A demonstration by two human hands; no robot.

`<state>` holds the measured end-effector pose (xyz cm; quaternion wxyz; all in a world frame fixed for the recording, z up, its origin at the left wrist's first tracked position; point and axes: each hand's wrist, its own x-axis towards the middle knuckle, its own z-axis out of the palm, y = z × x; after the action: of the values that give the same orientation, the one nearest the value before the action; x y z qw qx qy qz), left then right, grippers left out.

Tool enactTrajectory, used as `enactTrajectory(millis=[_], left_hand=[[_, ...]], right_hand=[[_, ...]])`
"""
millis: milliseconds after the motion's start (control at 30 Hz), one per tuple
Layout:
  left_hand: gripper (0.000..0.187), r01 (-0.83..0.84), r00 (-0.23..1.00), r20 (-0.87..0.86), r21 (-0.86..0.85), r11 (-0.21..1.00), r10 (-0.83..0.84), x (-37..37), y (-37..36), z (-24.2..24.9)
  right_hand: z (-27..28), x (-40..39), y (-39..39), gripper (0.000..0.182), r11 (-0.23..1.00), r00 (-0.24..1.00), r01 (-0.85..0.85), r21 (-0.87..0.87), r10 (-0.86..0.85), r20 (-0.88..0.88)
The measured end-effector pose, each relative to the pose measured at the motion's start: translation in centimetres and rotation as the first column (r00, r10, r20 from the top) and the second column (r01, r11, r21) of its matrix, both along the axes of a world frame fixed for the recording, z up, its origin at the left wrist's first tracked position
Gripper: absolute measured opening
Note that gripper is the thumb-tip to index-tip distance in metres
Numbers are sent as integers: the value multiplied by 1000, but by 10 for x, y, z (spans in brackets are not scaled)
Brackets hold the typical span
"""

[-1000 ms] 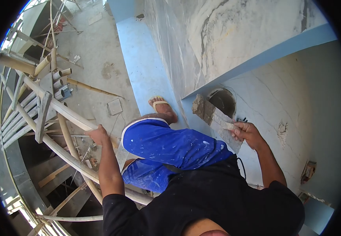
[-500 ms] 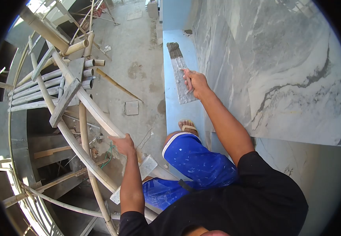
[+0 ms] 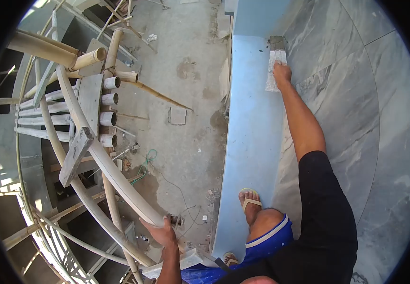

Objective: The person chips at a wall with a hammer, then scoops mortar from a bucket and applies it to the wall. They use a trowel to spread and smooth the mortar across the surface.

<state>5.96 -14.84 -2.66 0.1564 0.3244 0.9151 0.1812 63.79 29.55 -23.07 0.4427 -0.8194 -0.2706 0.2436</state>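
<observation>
My right hand (image 3: 282, 74) is closed around the handle of a flat plastering trowel (image 3: 270, 84), held out far ahead over the light-blue ledge. A lump of grey mortar (image 3: 277, 43) sits on the trowel's far end, close to the grey marble wall (image 3: 328, 90). My hand hides most of the handle. Low in the view, my left hand (image 3: 161, 233) grips a thick bamboo pole (image 3: 119, 182), a side rail of a ladder-like frame with wooden crosspieces (image 3: 76, 156).
My sandalled feet stand on the narrow light-blue ledge (image 3: 252, 142), with the concrete floor (image 3: 181, 146) well below its left edge. Bamboo scaffolding with several cut pole ends (image 3: 109, 99) fills the left. A green hose (image 3: 147, 163) and a square tile (image 3: 178, 115) lie below.
My right hand has carried the trowel forward and right, nearer the marble wall. The view has shifted, showing more ledge and both feet. My left hand stays on the bamboo pole.
</observation>
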Motion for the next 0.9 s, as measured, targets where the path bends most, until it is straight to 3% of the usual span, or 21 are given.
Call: enactTrajectory(millis=[67, 100, 133, 200, 333, 500, 600, 900], left_hand=[[95, 63, 998, -23, 75, 995, -62, -2, -2, -8], [93, 63, 998, 3, 102, 993, -63, -1, 0, -8], [93, 61, 998, 3, 93, 994, -62, 2, 4, -6], [92, 20, 1000, 13, 63, 998, -21, 8, 9, -1], [94, 148, 985, -99, 39, 988, -144, -9, -8, -20], [94, 89, 995, -51, -4, 996, -89, -8, -9, -20], [94, 96, 993, -68, 1, 995, -96, -8, -9, -21], [95, 93, 994, -64, 20, 996, -91, -6, -8, -20]], right_hand=[[11, 9, 14, 41, 991, 985, -46, -127, 66, 159], [18, 9, 21, 35, 967, 969, -51, -249, 108, 221], [19, 9, 26, 35, 965, 969, -52, -257, 111, 219], [14, 8, 32, 35, 951, 898, -32, -307, 162, 409], [4, 4, 42, 35, 932, 854, -84, -352, 250, 457], [-5, 0, 50, 28, 861, 718, -90, -500, 404, 567], [-3, -5, 48, 25, 896, 742, -36, -443, 321, 589], [-3, -6, 34, 29, 913, 672, -46, -406, 329, 663]])
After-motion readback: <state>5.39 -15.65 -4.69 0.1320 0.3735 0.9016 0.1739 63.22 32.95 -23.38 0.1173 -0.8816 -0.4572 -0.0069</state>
